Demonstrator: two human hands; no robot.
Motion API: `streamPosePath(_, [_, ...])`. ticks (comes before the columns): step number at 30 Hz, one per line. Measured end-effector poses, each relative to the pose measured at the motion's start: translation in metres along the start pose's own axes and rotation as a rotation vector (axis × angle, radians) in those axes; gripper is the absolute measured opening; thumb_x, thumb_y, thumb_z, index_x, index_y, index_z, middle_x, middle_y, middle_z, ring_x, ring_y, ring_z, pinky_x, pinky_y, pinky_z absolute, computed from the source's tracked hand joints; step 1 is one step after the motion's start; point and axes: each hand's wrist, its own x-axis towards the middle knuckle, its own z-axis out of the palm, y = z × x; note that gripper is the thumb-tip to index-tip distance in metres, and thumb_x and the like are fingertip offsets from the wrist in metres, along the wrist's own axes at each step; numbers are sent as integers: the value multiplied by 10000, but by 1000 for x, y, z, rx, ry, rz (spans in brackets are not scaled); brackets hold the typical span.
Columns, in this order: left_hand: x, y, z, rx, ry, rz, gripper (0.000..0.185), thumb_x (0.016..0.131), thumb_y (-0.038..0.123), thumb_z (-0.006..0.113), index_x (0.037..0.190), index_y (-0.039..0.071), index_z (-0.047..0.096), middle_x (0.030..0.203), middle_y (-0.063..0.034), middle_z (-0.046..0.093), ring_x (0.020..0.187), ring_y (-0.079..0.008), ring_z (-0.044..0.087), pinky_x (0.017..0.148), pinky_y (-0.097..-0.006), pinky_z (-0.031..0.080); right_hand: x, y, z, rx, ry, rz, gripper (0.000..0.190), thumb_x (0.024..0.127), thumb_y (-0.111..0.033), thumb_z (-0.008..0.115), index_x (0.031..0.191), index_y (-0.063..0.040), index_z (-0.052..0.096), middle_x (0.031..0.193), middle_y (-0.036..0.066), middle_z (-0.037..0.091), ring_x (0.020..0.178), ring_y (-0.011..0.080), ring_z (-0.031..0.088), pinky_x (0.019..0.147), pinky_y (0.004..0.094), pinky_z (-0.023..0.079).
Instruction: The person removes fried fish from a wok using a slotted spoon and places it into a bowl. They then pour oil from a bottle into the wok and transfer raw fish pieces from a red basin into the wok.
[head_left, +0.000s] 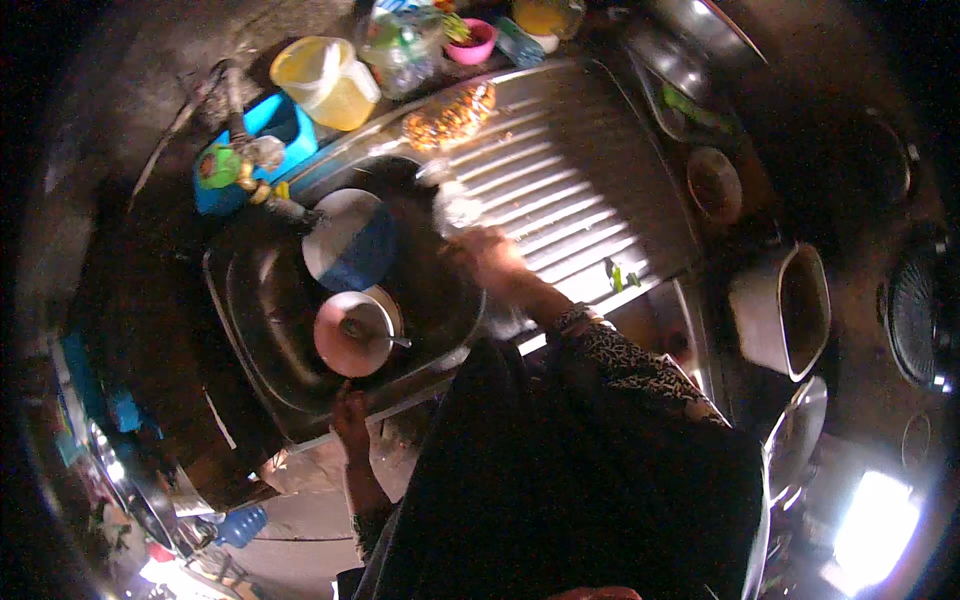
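Observation:
My right hand (486, 256) is at the right side of the metal sink basin (270, 367), its fingers bent and blurred. Right by those fingers is a pale, shiny object (456, 206), too glared to identify; whether I grip it is unclear. My left hand (351, 418) is at the basin's front edge, a fingertip close to the rim of a pink bowl (349, 352). Inside that bowl rests a metal spoon (397, 341), its handle over the rim. Behind it, a larger round bowl (349, 232), half in shadow, sits under the tap (289, 210).
A ribbed drainboard (540, 180) adjoins the basin, with a bag of orange-brown food (450, 116) and green scraps (616, 276) on it. A yellow jug (326, 82), blue container (296, 131) and pink cup (472, 43) line the back. On the right stands a white tub (765, 315).

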Motion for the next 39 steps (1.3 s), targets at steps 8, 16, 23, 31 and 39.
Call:
streamPosePath(8, [-3, -6, -8, -204, 73, -80, 348, 844, 107, 527, 1176, 14, 478, 918, -71, 575, 785, -138, 544, 674, -255, 458, -139, 103, -16, -308, 652, 479, 524, 771, -238, 594, 1196, -5, 395, 1200, 238, 420, 1074, 400, 429, 882, 463, 375])
streamPosePath(16, [-2, -17, -15, -133, -5, -56, 336, 851, 86, 502, 1177, 8, 475, 921, -92, 576, 779, -136, 552, 685, -265, 465, -78, 24, 25, -219, 524, 424, 737, 760, -427, 555, 1299, -5, 282, 1359, 219, 243, 1278, 387, 175, 1039, 482, 144])
streamPosePath(23, [-7, -33, -18, -137, 58, -104, 343, 859, 145, 511, 1173, 11, 479, 963, -82, 581, 782, -128, 539, 667, -262, 453, -76, 125, -1, -100, 581, 217, 572, 830, -394, 497, 1251, -26, 372, 1303, 188, 352, 1218, 326, 317, 1001, 446, 257])
streamPosePath(31, [-42, -84, -45, -307, 90, -243, 374, 855, 207, 528, 1172, 15, 478, 989, -71, 578, 863, -170, 543, 705, -267, 449, -152, 247, -34, -677, 722, 981, 586, 849, -460, 419, 1223, -8, 404, 1276, 200, 382, 1170, 354, 368, 972, 469, 285])
streamPosePath(39, [-6, -46, -8, -396, 117, -189, 392, 846, 236, 550, 1170, 24, 489, 916, -77, 588, 817, -144, 545, 720, -266, 451, 35, 217, -87, -311, 534, 480, 636, 829, -498, 436, 1240, -16, 384, 1323, 218, 305, 1208, 359, 323, 986, 472, 261])
